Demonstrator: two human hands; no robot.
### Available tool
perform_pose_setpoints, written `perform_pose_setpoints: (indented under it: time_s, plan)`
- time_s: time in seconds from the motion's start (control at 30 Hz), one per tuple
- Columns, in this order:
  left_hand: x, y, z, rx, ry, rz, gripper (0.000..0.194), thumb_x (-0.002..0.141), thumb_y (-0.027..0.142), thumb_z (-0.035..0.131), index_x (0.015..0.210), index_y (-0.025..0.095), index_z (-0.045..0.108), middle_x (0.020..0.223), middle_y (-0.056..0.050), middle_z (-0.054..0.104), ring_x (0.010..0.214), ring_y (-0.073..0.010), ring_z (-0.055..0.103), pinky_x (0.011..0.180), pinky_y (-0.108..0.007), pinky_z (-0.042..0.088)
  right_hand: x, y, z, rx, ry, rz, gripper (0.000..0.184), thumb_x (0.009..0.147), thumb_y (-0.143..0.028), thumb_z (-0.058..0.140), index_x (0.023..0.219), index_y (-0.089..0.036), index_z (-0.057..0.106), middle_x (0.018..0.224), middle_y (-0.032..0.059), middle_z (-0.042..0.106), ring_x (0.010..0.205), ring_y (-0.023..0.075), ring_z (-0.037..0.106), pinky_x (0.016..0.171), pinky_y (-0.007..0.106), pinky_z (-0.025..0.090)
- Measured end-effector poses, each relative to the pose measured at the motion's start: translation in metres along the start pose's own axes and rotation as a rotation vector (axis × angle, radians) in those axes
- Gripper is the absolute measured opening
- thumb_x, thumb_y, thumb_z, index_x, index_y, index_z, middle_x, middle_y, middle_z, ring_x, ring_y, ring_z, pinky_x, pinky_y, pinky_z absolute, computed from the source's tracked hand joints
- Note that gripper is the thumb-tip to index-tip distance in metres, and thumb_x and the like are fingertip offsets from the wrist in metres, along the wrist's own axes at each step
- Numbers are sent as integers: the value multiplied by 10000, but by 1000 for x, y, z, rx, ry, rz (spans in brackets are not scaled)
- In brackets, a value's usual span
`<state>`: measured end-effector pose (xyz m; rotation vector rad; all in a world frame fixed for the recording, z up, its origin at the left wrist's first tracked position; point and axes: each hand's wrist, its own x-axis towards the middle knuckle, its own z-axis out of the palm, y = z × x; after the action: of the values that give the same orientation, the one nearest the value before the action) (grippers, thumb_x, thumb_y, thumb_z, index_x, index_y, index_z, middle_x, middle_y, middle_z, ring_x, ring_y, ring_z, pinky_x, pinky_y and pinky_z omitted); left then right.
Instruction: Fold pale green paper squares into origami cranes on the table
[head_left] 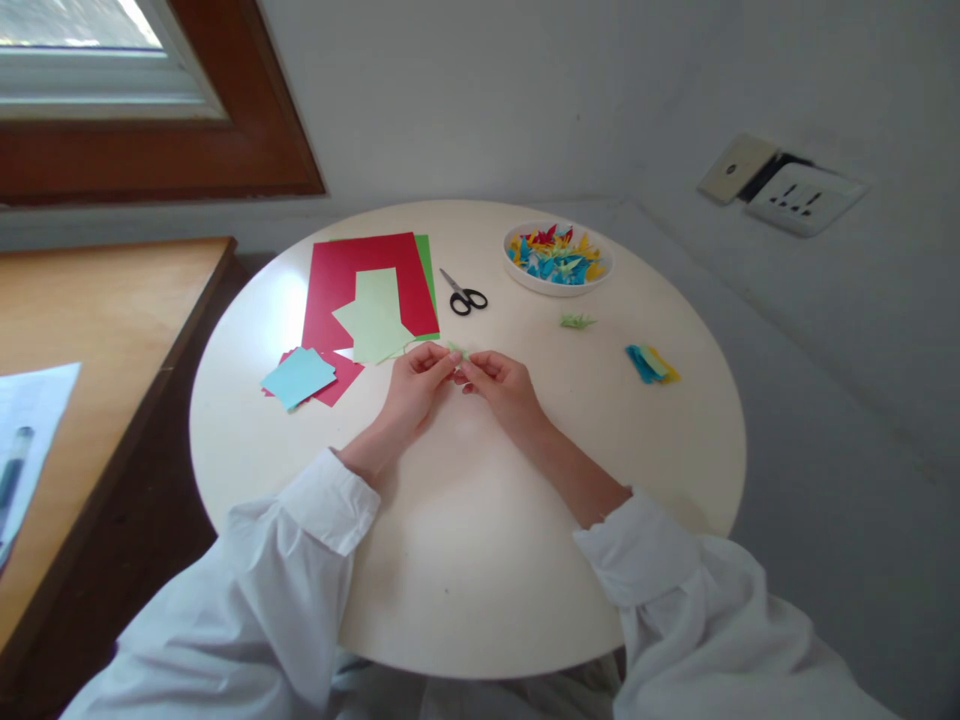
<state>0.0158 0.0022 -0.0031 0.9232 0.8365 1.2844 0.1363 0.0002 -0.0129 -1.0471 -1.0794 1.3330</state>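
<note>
Above the middle of the round white table, my left hand (pixel 418 382) and my right hand (pixel 504 385) meet fingertip to fingertip. Both pinch a small piece of light green paper (pixel 457 351), mostly covered by the fingers. A thin light green strip (pixel 393 355) sticks out to the left past my left hand. Just beyond that hand, a cut light green sheet (pixel 377 310) lies on a red sheet (pixel 330 280), which rests on a green one (pixel 429 275). Black-handled scissors (pixel 466 299) lie behind the hands, blades slightly apart and pointing away to the left.
A white dish (pixel 559 290) of small folded papers in several colours stands at the back right. Nearer are a small light green paper pile (pixel 576 321) and blue and yellow slips (pixel 651 364). Light blue squares (pixel 298 377) overlap red paper at left. A wooden desk (pixel 112 310) adjoins.
</note>
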Motion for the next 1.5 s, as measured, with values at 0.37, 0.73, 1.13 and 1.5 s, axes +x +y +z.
perform_pose_setpoints:
  time_s: [0.37,0.73,1.13,1.5]
  plan:
    - [1,1,2,123,110,12,217,592,312,740,717,153,660,656,6,614,582,-92,535,603,-250,431,1,2,-2,-126,-20,-100,218,630,-371,685,625,-178,583,556,-28,597,535,103,555,564,260,468]
    - [1,-2,6,61,133,80,146,590,275,729,633,158,653,591,17,592,554,-99,521,569,-258,425,1,7,3,-217,-16,-154,292,734,-472,574,658,-191,553,604,-19,591,558,103,542,532,238,433]
    - [-1,-2,4,-49,77,-56,192,559,302,765,599,139,672,571,-12,620,560,-106,540,589,-254,434,2,3,-5,-259,-44,-192,316,720,-476,586,591,-191,542,524,-27,559,504,101,505,534,242,426]
    - [-1,-4,0,191,134,125,115,624,263,743,703,181,730,869,-63,723,783,-161,636,749,-282,479,-1,0,-3,-237,153,-223,234,666,-356,664,633,-203,490,582,-47,509,533,99,491,521,233,409]
